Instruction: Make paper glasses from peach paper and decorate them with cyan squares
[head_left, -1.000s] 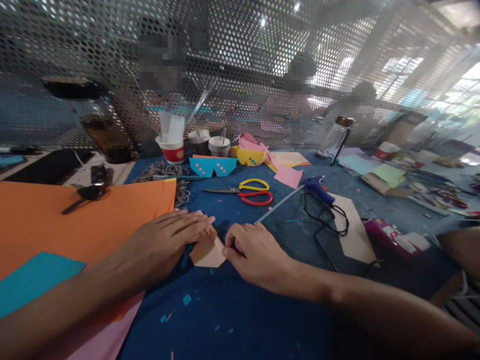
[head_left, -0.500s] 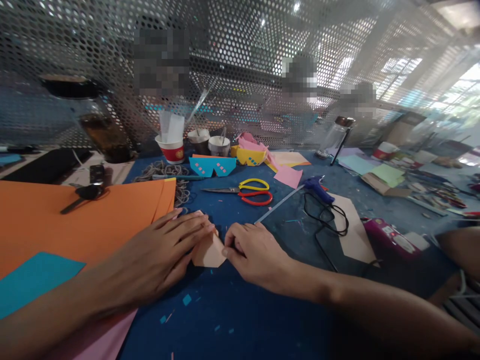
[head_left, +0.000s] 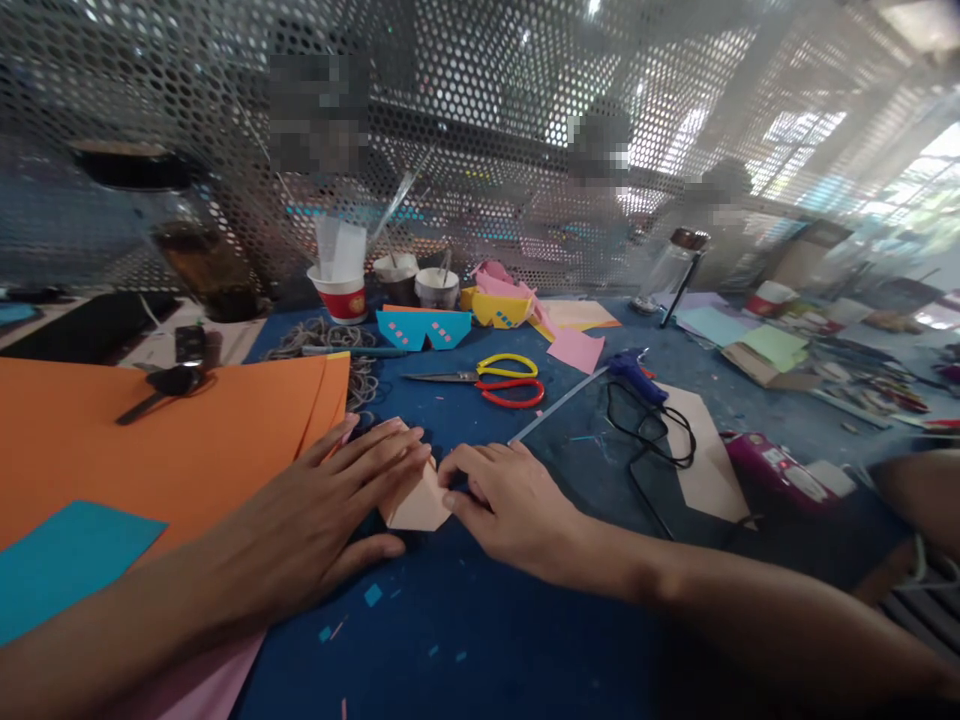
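Note:
A small peach piece of paper (head_left: 418, 505) with angled corners lies on the blue table, partly covered by my hands. My left hand (head_left: 330, 515) rests flat over its left side, fingers stretched out and thumb apart. At the paper's right edge, my right hand (head_left: 517, 505) has thumb and forefinger closed on it, the other fingers curled. Just beyond are scissors (head_left: 480, 379) with one yellow and one red handle. Behind these stands a blue paper mask shape (head_left: 424, 329) with pink squares.
Orange sheets (head_left: 225, 430) and a blue sheet (head_left: 67, 565) lie at left. A glue gun (head_left: 636, 375) with a black cord, a peach sheet (head_left: 705, 455) and a magenta device (head_left: 780, 468) are at right. Paper cups (head_left: 341, 298) and a glass bottle (head_left: 202, 265) stand behind.
My left thumb has spread away from its fingers, toward the table's near side. My right forefinger has shifted slightly up the paper's edge. The paper has barely moved.

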